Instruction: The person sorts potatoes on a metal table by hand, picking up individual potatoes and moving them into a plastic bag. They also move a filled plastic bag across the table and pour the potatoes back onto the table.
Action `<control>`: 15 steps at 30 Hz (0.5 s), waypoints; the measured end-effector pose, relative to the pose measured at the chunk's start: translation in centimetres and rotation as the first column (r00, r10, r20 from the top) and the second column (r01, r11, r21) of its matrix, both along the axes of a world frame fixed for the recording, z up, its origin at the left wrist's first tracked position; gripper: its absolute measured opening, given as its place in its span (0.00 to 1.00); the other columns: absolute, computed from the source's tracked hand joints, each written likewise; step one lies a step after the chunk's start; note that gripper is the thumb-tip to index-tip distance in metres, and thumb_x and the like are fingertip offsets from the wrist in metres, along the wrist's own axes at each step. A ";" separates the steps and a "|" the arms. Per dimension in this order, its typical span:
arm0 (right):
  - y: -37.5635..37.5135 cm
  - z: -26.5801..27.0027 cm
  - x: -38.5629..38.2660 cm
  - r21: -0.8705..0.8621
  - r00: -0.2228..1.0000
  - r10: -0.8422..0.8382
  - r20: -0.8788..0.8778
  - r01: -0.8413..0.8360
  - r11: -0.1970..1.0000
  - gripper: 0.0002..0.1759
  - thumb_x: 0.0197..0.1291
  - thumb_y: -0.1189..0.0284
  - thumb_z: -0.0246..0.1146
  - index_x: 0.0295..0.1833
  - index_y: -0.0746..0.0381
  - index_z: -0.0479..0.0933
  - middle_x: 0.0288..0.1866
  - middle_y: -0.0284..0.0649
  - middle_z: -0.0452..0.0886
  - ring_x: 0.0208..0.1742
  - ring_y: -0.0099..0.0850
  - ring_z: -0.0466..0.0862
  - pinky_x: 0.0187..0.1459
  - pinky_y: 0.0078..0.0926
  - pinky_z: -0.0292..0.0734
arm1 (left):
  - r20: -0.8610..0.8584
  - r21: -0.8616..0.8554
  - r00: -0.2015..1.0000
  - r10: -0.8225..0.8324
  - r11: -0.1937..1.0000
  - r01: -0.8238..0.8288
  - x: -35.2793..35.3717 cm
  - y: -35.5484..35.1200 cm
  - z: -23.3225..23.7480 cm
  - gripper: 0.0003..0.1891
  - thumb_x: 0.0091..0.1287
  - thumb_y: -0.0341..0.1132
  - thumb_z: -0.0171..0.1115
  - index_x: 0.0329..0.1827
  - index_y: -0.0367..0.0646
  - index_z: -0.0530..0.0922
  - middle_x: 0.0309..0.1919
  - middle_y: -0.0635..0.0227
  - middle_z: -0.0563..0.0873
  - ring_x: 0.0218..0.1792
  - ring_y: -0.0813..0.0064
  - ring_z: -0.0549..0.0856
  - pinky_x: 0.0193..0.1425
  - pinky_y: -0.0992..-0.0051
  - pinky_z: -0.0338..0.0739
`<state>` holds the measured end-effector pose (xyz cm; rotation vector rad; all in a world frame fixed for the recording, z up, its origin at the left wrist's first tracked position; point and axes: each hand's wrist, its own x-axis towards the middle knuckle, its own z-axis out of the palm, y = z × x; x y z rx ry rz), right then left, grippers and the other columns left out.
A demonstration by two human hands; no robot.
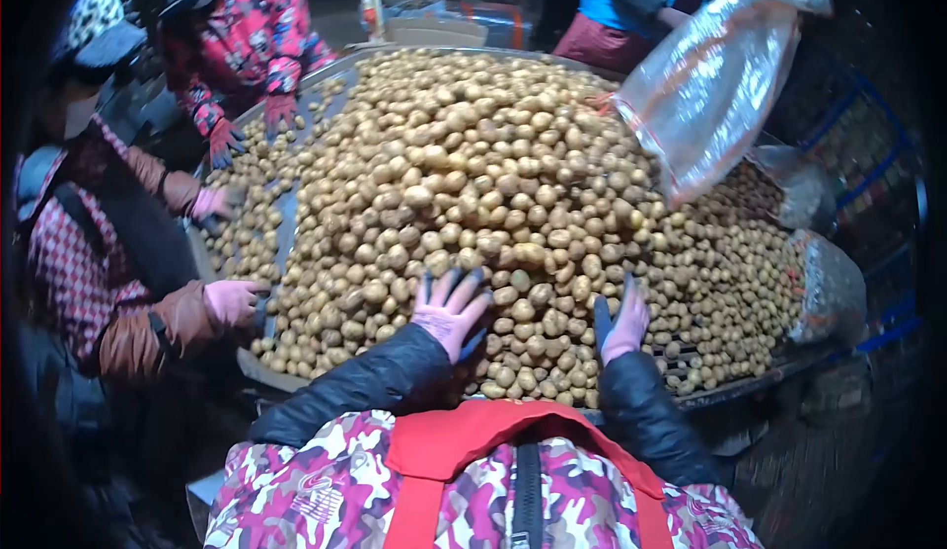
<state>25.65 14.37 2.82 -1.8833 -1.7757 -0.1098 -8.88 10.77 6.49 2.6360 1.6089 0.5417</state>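
A large heap of small round potatoes covers a wide metal-edged table. My left hand, in a pink glove with dark fingertips, lies on the near slope of the heap with its fingers spread. Further right, my right hand wears the same kind of glove and rests against the potatoes, thumb apart from the fingers. Neither hand is closed round a potato. Between the two hands, potatoes slope down to the table's near edge.
Gloved co-workers stand at the left, their hands at the potatoes. Other people are behind the table. A translucent plastic sack hangs over the heap at the back right. Filled sacks sit at the right edge.
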 end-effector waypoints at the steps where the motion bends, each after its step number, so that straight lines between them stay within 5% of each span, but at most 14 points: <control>1: -1.0 0.2 -1.4 -0.003 1.000 -0.026 0.017 0.026 1.000 0.44 0.63 0.49 0.67 0.78 0.61 0.64 0.74 0.53 0.70 0.76 0.50 0.67 0.77 0.51 0.55 | -0.025 -0.071 1.000 0.016 0.997 -0.018 0.2 -0.8 -0.3 0.33 0.62 0.49 0.67 0.72 0.56 0.74 0.77 0.55 0.66 0.76 0.46 0.65 0.74 0.27 0.49; 5: -3.0 0.3 -1.2 -0.038 0.998 0.053 0.046 -0.051 0.998 0.44 0.61 0.49 0.67 0.78 0.58 0.64 0.77 0.54 0.66 0.77 0.54 0.65 0.76 0.56 0.56 | 0.005 -0.134 0.997 0.076 0.988 -0.075 0.9 -1.4 0.5 0.31 0.64 0.50 0.66 0.71 0.56 0.74 0.75 0.57 0.68 0.75 0.47 0.66 0.75 0.25 0.46; 9: -4.9 0.7 -1.3 -0.192 0.981 0.151 0.123 -0.126 0.973 0.44 0.58 0.50 0.70 0.77 0.56 0.66 0.78 0.58 0.61 0.78 0.62 0.59 0.76 0.59 0.55 | 0.141 0.042 0.989 0.054 0.997 -0.061 1.0 -0.3 0.5 0.29 0.63 0.46 0.68 0.69 0.53 0.76 0.69 0.57 0.74 0.71 0.51 0.71 0.74 0.36 0.57; 15: -6.3 1.1 -2.5 -0.185 0.988 0.139 0.069 -0.124 0.975 0.42 0.59 0.51 0.70 0.75 0.58 0.68 0.81 0.59 0.57 0.79 0.64 0.57 0.77 0.59 0.54 | 0.074 0.156 0.987 0.145 0.975 -0.155 0.3 3.5 3.0 0.34 0.59 0.47 0.72 0.70 0.53 0.75 0.71 0.56 0.73 0.74 0.48 0.68 0.75 0.36 0.58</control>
